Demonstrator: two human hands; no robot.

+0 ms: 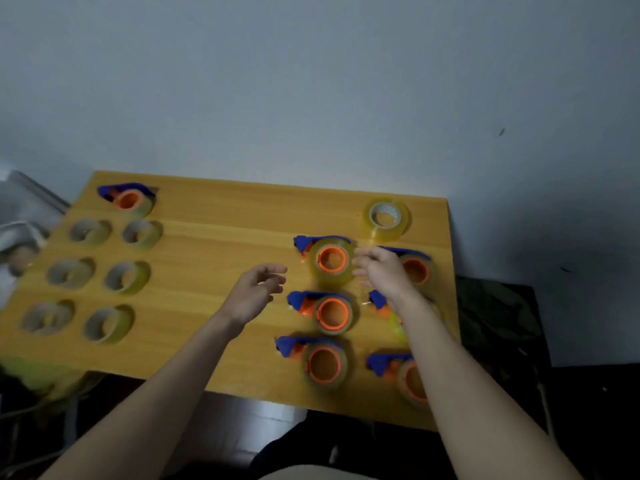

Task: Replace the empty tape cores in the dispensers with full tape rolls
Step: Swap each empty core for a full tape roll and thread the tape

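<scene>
Presently both hands, left [254, 292] and right [379, 270], are held loosely open and empty beside the dispenser [330, 259] at mid-worktop [221, 209]; its apparently full roll should be steadied before being seated.

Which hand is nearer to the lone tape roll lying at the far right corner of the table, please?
The right hand. It hovers just in front of the loose tape roll, slightly toward the person. The left hand is farther off, toward the table's middle.
</scene>
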